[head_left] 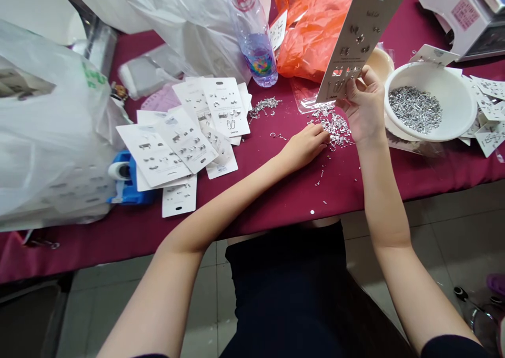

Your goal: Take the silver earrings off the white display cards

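Observation:
My right hand (365, 103) grips the lower edge of a tall white earring display card (357, 42), raised off the table with several earrings attached. My left hand (305, 147) rests on the maroon tablecloth (268, 200), its curled fingertips against a loose pile of silver earring parts (333, 128). Whether those fingers hold a piece is hidden. A smaller silver heap (264, 107) and a stray hook (277, 136) lie to the left. A white bowl (457, 100) full of silver hooks (415, 110) stands right of my right hand.
Overlapping earring cards (185, 140) lie left of my left hand, with more around the bowl. A plastic water bottle (254, 37), orange bag (315, 32), white plastic bags (47, 126), blue tape dispenser (128, 176) and white machine (469, 16) surround the work area. The table's front edge lies before my body.

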`<state>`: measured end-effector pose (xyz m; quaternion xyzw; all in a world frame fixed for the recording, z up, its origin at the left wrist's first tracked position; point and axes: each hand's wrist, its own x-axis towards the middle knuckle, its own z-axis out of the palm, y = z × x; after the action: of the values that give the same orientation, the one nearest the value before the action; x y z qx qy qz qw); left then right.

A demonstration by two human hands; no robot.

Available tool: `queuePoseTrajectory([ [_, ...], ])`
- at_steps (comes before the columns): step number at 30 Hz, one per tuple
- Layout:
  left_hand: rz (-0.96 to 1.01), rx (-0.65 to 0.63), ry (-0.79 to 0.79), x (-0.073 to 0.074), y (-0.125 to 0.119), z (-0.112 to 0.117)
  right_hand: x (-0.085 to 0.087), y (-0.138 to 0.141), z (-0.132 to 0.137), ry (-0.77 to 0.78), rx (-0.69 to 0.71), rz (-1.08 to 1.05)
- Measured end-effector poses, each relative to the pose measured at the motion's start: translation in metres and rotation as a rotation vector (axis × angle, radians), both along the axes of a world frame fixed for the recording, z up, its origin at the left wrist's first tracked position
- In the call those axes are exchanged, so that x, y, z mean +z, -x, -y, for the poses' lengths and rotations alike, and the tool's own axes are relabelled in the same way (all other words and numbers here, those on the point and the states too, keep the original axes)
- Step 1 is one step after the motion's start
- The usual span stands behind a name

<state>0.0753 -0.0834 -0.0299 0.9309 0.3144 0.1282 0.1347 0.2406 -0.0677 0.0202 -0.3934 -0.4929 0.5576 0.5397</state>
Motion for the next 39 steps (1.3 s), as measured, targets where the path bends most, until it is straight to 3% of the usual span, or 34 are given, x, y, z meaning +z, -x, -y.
queuePoseTrajectory([
  [5, -0.126, -0.01, -0.021, 0.009, -0.006, 0.003, 0.002, 0.0, 0.001, -0.087, -0.077, 0.039],
  [8, -0.071, -0.002, -0.047, 0.013, 0.0, 0.001, 0.004, 0.008, 0.005, -0.087, -0.007, 0.012],
  [11, 0.172, 0.075, -0.01, 0.021, 0.021, -0.001, 0.002, 0.021, 0.01, -0.096, 0.129, -0.072],
  [16, 0.676, 0.203, 0.277, 0.044, 0.066, 0.011, -0.004, 0.046, 0.02, -0.113, 0.362, -0.187],
  [19, 0.878, 0.178, 0.393, 0.048, 0.077, 0.02, -0.006, 0.061, 0.028, -0.032, 0.514, -0.311],
  [22, 0.996, 0.132, 0.464, 0.046, 0.082, 0.024, -0.008, 0.07, 0.034, 0.076, 0.58, -0.345],
  [27, 1.05, 0.145, 0.498, 0.045, 0.085, 0.027, -0.013, 0.075, 0.037, 0.086, 0.625, -0.379],
  [39, 1.025, 0.206, 0.65, 0.05, 0.087, 0.03, -0.017, 0.075, 0.037, 0.081, 0.56, -0.281],
])
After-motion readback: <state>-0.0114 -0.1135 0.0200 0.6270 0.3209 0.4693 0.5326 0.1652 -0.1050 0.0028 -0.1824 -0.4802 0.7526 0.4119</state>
